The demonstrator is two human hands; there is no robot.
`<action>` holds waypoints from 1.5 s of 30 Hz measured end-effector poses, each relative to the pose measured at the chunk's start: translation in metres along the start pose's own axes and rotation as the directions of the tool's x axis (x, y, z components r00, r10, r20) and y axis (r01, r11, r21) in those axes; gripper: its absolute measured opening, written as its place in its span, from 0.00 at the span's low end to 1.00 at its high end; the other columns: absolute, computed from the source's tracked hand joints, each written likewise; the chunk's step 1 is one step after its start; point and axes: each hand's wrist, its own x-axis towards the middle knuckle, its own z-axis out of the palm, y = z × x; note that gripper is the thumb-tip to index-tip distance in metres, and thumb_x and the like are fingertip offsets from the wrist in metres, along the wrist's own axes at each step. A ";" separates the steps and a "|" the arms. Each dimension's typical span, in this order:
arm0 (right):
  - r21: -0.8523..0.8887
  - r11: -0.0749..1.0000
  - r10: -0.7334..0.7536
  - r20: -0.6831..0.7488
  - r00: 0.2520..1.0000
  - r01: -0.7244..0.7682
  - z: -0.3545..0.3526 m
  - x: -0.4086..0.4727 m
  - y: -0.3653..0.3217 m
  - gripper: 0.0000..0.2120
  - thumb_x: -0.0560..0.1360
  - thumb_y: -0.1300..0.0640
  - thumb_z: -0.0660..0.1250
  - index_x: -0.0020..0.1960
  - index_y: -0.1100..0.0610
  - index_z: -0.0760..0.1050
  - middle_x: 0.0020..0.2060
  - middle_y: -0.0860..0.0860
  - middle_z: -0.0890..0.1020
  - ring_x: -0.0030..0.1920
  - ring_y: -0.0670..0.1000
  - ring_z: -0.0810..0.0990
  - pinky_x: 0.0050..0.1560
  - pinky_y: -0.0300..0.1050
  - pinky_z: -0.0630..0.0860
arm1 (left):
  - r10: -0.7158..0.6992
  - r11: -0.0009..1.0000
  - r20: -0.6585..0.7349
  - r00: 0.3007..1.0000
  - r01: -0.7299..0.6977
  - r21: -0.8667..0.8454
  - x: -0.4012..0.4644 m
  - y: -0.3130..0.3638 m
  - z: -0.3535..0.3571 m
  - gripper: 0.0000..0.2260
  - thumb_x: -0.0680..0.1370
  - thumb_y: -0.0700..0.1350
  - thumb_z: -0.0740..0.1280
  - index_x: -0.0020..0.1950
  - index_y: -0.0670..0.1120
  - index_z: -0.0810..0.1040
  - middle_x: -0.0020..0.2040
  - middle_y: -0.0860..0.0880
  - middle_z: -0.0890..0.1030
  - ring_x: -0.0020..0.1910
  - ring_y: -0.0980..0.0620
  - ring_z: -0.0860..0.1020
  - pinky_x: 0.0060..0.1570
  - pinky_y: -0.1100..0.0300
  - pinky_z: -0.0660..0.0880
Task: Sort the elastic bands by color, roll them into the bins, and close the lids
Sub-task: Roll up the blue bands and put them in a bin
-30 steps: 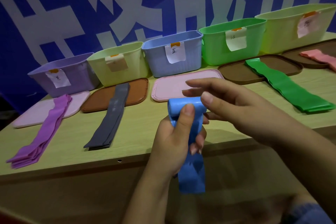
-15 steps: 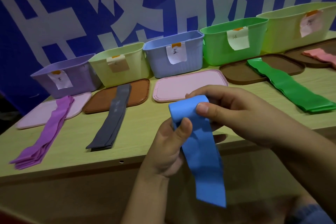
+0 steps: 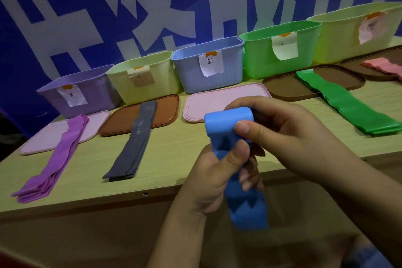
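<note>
Both hands hold a blue elastic band (image 3: 226,130) in front of the table's near edge. Its top end is rolled into a thick coil, and the loose tail (image 3: 248,211) hangs below. My left hand (image 3: 217,172) grips the band under the coil, thumb pressed on it. My right hand (image 3: 289,135) pinches the coil from the right. The blue bin (image 3: 208,65) stands open behind, with its pink lid (image 3: 219,98) lying flat in front of it.
A row of open bins lines the back: purple (image 3: 87,89), pale yellow (image 3: 148,76), green (image 3: 280,48), yellow-green (image 3: 356,30). Purple bands (image 3: 56,159), grey bands (image 3: 134,143), green bands (image 3: 348,102) and pink bands (image 3: 382,65) lie across lids on the wooden table (image 3: 174,152).
The coil at the band's top has grown thicker and the hanging tail is shorter. My left hand slid up and gripped the band below the coil again.
</note>
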 end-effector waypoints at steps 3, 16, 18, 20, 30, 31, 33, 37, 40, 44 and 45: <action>0.039 0.999 -0.013 -0.007 1.000 0.013 -0.005 0.002 0.001 0.11 0.72 0.56 0.65 0.53 0.58 0.78 0.35 0.56 0.80 0.27 0.47 0.74 0.32 0.42 0.73 | -0.054 0.998 -0.026 0.998 0.054 0.027 0.000 0.002 0.003 0.22 0.65 0.64 0.72 0.40 0.45 0.79 0.24 0.53 0.66 0.21 0.58 0.66 0.28 0.62 0.72; -0.368 0.913 -0.225 -0.085 0.971 0.179 0.013 -0.007 0.032 0.15 0.74 0.53 0.65 0.60 0.53 0.74 0.50 0.46 0.81 0.48 0.42 0.81 0.48 0.39 0.77 | -0.048 0.986 -0.287 0.957 0.092 0.141 0.004 0.004 0.005 0.38 0.59 0.78 0.58 0.44 0.46 0.80 0.21 0.46 0.70 0.18 0.53 0.67 0.24 0.62 0.70; -0.402 0.887 -0.266 -0.046 0.963 0.226 0.012 -0.008 0.033 0.16 0.75 0.53 0.63 0.62 0.53 0.73 0.54 0.47 0.80 0.53 0.43 0.80 0.54 0.42 0.77 | -0.031 0.976 -0.329 0.944 0.099 0.192 0.002 0.005 0.004 0.35 0.65 0.76 0.57 0.40 0.44 0.78 0.21 0.46 0.71 0.19 0.52 0.68 0.24 0.61 0.69; -0.259 0.948 -0.194 -0.005 0.981 0.186 0.010 -0.007 0.030 0.14 0.74 0.55 0.66 0.59 0.50 0.73 0.55 0.47 0.80 0.52 0.41 0.81 0.53 0.41 0.77 | -0.016 0.972 -0.315 0.949 0.088 0.216 0.001 0.004 0.000 0.32 0.66 0.75 0.60 0.37 0.44 0.77 0.22 0.45 0.72 0.19 0.51 0.69 0.24 0.61 0.69; 0.163 0.970 0.137 0.247 0.959 -0.180 -0.001 -0.004 0.013 0.18 0.74 0.53 0.61 0.64 0.51 0.70 0.33 0.42 0.79 0.30 0.48 0.79 0.40 0.37 0.75 | 0.065 0.973 -0.197 0.978 -0.019 0.229 -0.006 0.009 -0.007 0.26 0.73 0.64 0.64 0.49 0.40 0.79 0.31 0.44 0.80 0.27 0.49 0.78 0.32 0.57 0.76; 0.148 0.973 0.134 0.253 0.958 -0.176 0.000 -0.003 0.013 0.17 0.74 0.53 0.62 0.63 0.50 0.71 0.33 0.43 0.79 0.29 0.48 0.78 0.37 0.36 0.74 | 0.064 0.980 -0.186 0.981 -0.027 0.195 -0.007 0.010 -0.008 0.24 0.72 0.63 0.65 0.51 0.41 0.79 0.33 0.43 0.81 0.29 0.49 0.79 0.32 0.58 0.77; 0.111 0.980 0.131 0.269 0.954 -0.166 0.000 -0.001 0.012 0.16 0.75 0.53 0.64 0.62 0.51 0.73 0.35 0.43 0.79 0.29 0.45 0.77 0.33 0.34 0.72 | 0.052 0.991 -0.156 0.986 -0.031 0.133 -0.009 0.011 -0.009 0.23 0.71 0.61 0.69 0.53 0.44 0.80 0.40 0.42 0.82 0.34 0.47 0.82 0.34 0.57 0.78; -0.020 0.992 0.128 0.210 0.969 -0.127 0.002 0.000 0.010 0.13 0.72 0.50 0.66 0.57 0.48 0.76 0.44 0.43 0.81 0.41 0.41 0.81 0.38 0.35 0.78 | 0.015 0.999 -0.147 0.989 -0.009 0.041 -0.012 0.008 -0.012 0.21 0.67 0.59 0.74 0.55 0.50 0.81 0.50 0.44 0.82 0.48 0.43 0.82 0.39 0.53 0.79; -0.097 0.995 0.050 0.131 0.990 -0.037 0.005 -0.002 0.012 0.11 0.74 0.51 0.66 0.56 0.45 0.75 0.46 0.46 0.82 0.47 0.43 0.82 0.43 0.39 0.80 | -0.031 0.993 -0.092 0.995 0.020 -0.116 -0.011 0.008 -0.015 0.25 0.67 0.56 0.76 0.59 0.47 0.80 0.56 0.42 0.80 0.55 0.41 0.80 0.45 0.47 0.79; -0.034 0.999 0.033 0.094 0.995 -0.030 0.007 -0.004 0.011 0.11 0.74 0.52 0.65 0.55 0.43 0.75 0.46 0.46 0.80 0.47 0.44 0.82 0.39 0.41 0.81 | -0.060 0.982 -0.021 0.998 0.056 -0.179 -0.010 0.011 -0.020 0.31 0.63 0.58 0.77 0.62 0.46 0.79 0.59 0.44 0.79 0.58 0.41 0.78 0.48 0.45 0.78; -0.016 1.000 0.024 0.076 0.997 -0.023 0.007 -0.005 0.010 0.11 0.73 0.53 0.65 0.55 0.43 0.75 0.47 0.44 0.80 0.48 0.43 0.81 0.38 0.39 0.80 | -0.064 0.985 -0.016 0.998 0.061 -0.164 -0.010 0.011 -0.020 0.30 0.63 0.58 0.77 0.62 0.47 0.79 0.58 0.44 0.80 0.58 0.41 0.78 0.48 0.45 0.78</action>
